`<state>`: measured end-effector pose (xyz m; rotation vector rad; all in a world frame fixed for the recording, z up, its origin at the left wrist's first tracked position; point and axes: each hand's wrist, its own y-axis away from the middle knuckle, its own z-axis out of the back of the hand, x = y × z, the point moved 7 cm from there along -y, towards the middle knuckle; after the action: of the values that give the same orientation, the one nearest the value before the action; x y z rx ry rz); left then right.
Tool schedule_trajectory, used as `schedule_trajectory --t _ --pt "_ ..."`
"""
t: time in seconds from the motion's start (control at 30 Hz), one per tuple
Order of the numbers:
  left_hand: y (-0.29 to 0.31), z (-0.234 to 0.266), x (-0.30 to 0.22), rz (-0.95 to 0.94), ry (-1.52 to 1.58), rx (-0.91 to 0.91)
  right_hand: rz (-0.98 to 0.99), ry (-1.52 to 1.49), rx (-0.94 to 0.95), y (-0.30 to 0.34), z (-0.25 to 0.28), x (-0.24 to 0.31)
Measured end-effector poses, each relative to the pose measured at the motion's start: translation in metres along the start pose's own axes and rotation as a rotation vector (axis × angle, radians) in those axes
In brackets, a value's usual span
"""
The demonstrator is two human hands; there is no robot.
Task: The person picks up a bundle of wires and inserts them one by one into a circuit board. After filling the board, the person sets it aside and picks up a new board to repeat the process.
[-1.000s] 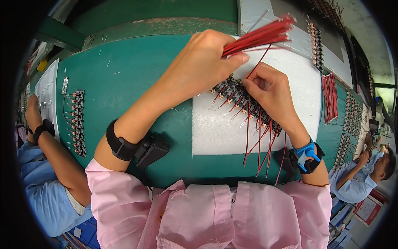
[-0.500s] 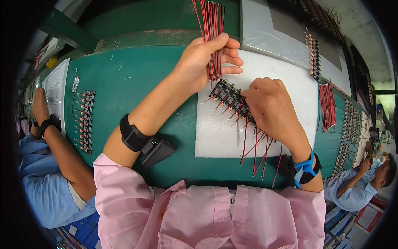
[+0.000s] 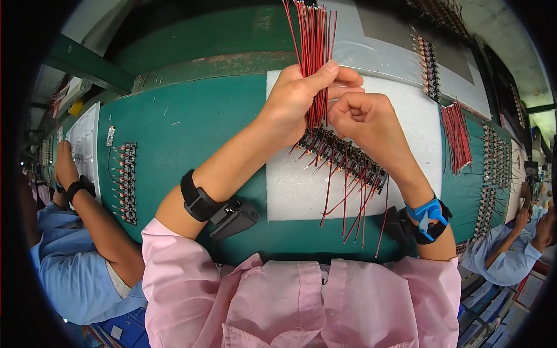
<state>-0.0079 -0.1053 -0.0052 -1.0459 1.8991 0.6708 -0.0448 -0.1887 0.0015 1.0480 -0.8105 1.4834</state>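
My left hand (image 3: 290,104) is closed round an upright bundle of thin red and black wires (image 3: 314,43), its thumb pressed across them. Beside the bundle's lower part is my right hand (image 3: 374,119), fingertips pinched together at the wires; whatever they hold is too small to make out. Just below both hands a row of small black circuit boards (image 3: 342,152) lies slantwise on a white foam pad (image 3: 290,200). Several boards toward the right end have long red and black wires (image 3: 345,200) trailing toward me. Shorter bare-ended leads stick out along the row.
Another board row (image 3: 125,182) lies left on the green mat (image 3: 191,124). To the right are a loose wire bundle (image 3: 456,139) and more boards (image 3: 493,156); a board strip (image 3: 428,68) rests on a grey surface. People in blue sit at both sides.
My right hand has moved up and away from the boards to the wire bundle. The left hand, still holding the bundle, appears slightly further right and lower in view.
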Motion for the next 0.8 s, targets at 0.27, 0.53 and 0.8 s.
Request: schedule_trajectory --t 0.27,0.53,0.8 --pt "0.002 0.002 -0.001 0.005 0.021 -0.008 -0.035 -0.038 -0.049 -0.002 -0.004 -0.003" --pt "0.004 0.015 -0.007 -0.062 -0.207 -0.067 -0.128 -0.040 0.076 0.002 0.004 0.004" --pt "0.012 0.018 -0.006 0.093 -0.197 -0.052 -0.149 -0.476 0.012 -0.004 0.009 -0.001"
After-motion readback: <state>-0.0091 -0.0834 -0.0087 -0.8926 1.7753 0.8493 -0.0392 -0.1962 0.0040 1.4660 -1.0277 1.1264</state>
